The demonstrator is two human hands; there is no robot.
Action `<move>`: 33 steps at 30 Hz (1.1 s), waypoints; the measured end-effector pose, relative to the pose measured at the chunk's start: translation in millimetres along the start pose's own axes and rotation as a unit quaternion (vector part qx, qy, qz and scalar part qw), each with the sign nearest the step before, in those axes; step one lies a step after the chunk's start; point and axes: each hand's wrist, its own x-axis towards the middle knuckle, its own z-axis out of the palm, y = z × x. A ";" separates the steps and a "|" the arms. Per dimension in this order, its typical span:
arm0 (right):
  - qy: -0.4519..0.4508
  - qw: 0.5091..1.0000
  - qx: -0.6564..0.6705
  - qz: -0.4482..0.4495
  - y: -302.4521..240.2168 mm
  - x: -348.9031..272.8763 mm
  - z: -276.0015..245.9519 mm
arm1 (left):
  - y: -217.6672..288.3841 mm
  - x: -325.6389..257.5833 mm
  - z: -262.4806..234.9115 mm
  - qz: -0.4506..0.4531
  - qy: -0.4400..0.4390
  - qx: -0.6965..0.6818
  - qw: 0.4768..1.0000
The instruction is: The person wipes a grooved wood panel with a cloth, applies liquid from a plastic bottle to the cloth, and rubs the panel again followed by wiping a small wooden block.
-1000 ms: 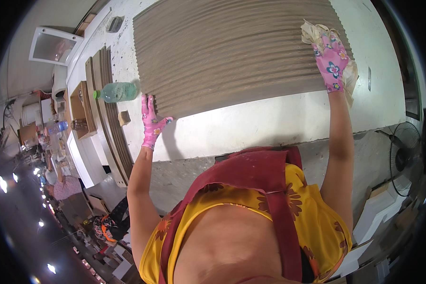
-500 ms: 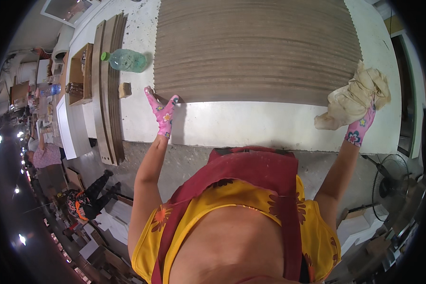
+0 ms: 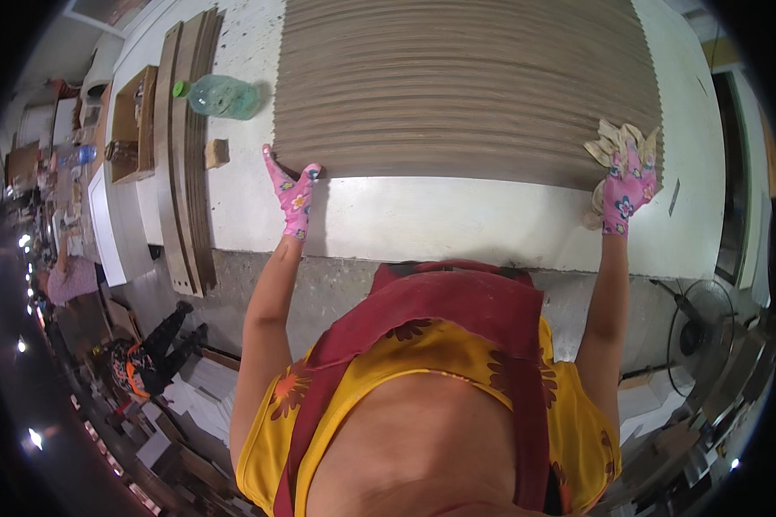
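Note:
A wide brown wood-grained surface [image 3: 466, 95], ridged crosswise with jagged side edges, lies on the white table [image 3: 457, 220]. Whether it is one panel or several slats set side by side, I cannot tell. At its near left corner is my left hand [image 3: 293, 194] in a pink flowered glove, thumb and fingers spread around the corner. My right hand [image 3: 627, 194], gloved alike, presses a cream cloth [image 3: 610, 142] onto the near right corner. Folds of the cloth stick out beyond the fingers; the part under the palm is hidden.
Left of the brown surface lie a bottle [image 3: 224, 96] with a green cap and a small tan block [image 3: 216, 153]. Beyond them are long brown slats [image 3: 181, 164] and an open wooden box [image 3: 133, 129]. A fan [image 3: 698, 336] stands at right. Two people are farther off at left.
My right hand has moved left with the cloth, from beside the right edge onto the near right corner, and the cloth is now flatter under it. My left hand stays at its corner.

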 end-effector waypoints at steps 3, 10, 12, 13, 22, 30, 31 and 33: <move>-0.003 1.000 0.010 0.009 6.3 -3.4 7.7 | -1.4 0.9 2.2 0.004 0.004 0.004 1.000; 0.031 0.999 0.010 -0.030 0.4 -2.7 6.1 | -8.2 -2.8 4.9 0.028 0.053 -0.037 0.997; 0.041 0.998 0.010 -0.037 -3.4 0.1 3.1 | -10.5 -1.9 5.5 0.041 0.061 -0.016 0.997; 0.045 0.998 0.017 -0.040 -5.8 -0.5 1.4 | -10.6 -0.1 1.1 0.045 0.054 0.003 0.998; -0.005 0.894 0.446 0.036 -61.2 4.2 -41.6 | -17.1 1.6 1.9 0.042 0.069 -0.058 0.995; 0.043 0.977 0.198 -0.064 -23.0 -4.4 -11.2 | -27.5 -1.9 0.6 0.058 0.078 -0.076 0.992; 0.042 0.968 0.242 -0.058 -23.0 -3.8 -9.0 | -29.3 -2.7 -0.4 0.059 0.079 -0.064 0.993; 0.064 0.947 0.312 -0.026 -28.8 -8.0 -2.7 | -25.2 -2.5 -0.1 0.061 0.088 -0.052 0.993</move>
